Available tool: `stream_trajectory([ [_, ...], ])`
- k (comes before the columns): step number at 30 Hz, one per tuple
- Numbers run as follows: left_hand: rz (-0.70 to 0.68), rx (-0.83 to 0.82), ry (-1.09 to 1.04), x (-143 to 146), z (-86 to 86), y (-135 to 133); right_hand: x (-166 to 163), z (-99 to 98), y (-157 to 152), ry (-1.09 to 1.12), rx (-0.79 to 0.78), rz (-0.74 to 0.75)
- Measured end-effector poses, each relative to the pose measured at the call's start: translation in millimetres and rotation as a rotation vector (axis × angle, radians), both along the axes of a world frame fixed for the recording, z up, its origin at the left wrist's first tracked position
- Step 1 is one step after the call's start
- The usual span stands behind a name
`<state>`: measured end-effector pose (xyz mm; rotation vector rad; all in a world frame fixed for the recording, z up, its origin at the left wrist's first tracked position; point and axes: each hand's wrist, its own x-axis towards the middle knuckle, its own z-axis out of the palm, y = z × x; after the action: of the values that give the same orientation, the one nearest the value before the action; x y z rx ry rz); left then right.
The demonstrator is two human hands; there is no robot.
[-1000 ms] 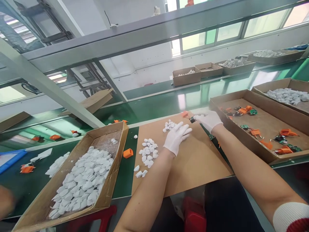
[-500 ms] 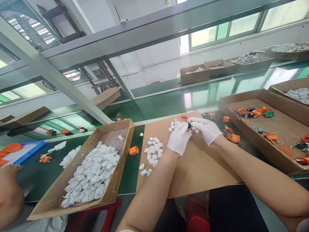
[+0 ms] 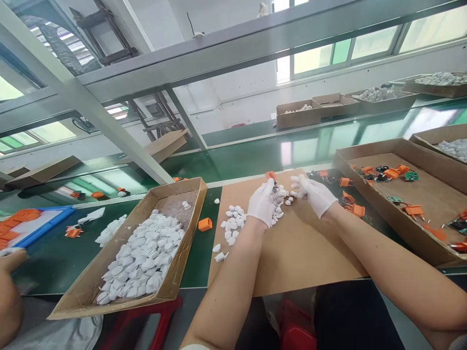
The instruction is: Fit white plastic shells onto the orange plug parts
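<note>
My left hand (image 3: 263,201), in a white glove, is closed around an orange plug part (image 3: 270,175) with a dark circuit board and thin wires below it, partly hidden by the fingers. To its right, my gloved right hand (image 3: 316,194) is over the cardboard sheet with its fingers apart; I see nothing held in it. Small white lumps (image 3: 278,214) lie between and below the hands, some close to the right fingertips. Another group of white lumps (image 3: 233,222) is spread on the left of the sheet.
A cardboard tray (image 3: 193,233) heaped with white lumps stands at left, an orange shell (image 3: 205,224) beside it. At right, another cardboard tray (image 3: 430,194) holds orange plugs with boards. Another person's hand (image 3: 12,260) is at far left near a blue-rimmed tray (image 3: 44,228).
My hands have moved apart. The left has shifted slightly left with the plug part; the right has moved away from it. White lumps between them are now uncovered.
</note>
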<state>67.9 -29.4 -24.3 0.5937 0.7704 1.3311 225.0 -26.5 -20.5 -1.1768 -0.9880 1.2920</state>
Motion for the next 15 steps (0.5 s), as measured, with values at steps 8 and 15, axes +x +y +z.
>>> stream_trajectory([
  [8,-0.111,0.051,-0.055,-2,4.2,-2,8,-11.5,10,0.075,0.081,0.061],
  [15,-0.149,0.032,-0.143,-3,-1.2,-1,10,-1.2,2,0.203,0.088,0.221],
])
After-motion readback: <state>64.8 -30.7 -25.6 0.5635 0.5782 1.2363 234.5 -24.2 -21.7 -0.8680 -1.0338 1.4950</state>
